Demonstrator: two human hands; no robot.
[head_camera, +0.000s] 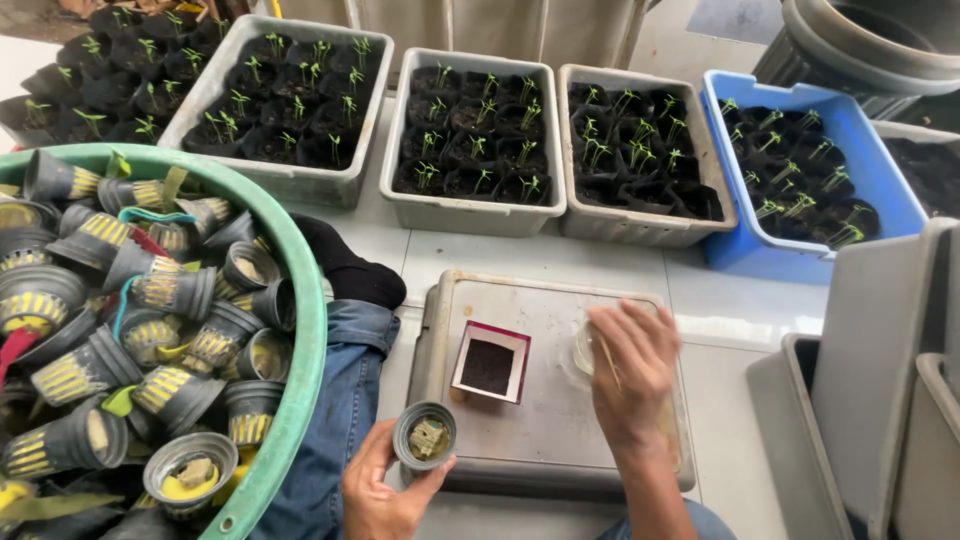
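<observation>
Seeding step in hand, judging by layout. Left hand (385, 490) cupped around small grey plastic net pot (425, 437), holding it upright at near edge of upturned grey plastic tub (560, 440) used as work surface; yellowish sponge plug visible inside pot. Right hand (632, 368) over small clear shallow dish (585, 350) on tub top, fingers pinched narrow on thin pale stick (606, 360), tip toward dish. Dish contents too small to tell.

Next move likely calls for fine pick-up from dish with stick, then careful carry to sponge in held pot; pot must be kept level and steady.

Packages and containers by place:
- small square open box, white walls with dark red rim, dark contents (489, 363), centre of tub top, just left of dish.
- big green round plastic basin (300, 330), far left, heaped with more grey net pots, many with yellow inserts.
- row of grey rectangular trays (470, 215) across top, holding black pots with green seedlings.
- blue rectangular crate (880, 170), top right, more seedlings.
- empty-looking grey bins (860, 400), right edge.

No readable labels or signs worth noting.
</observation>
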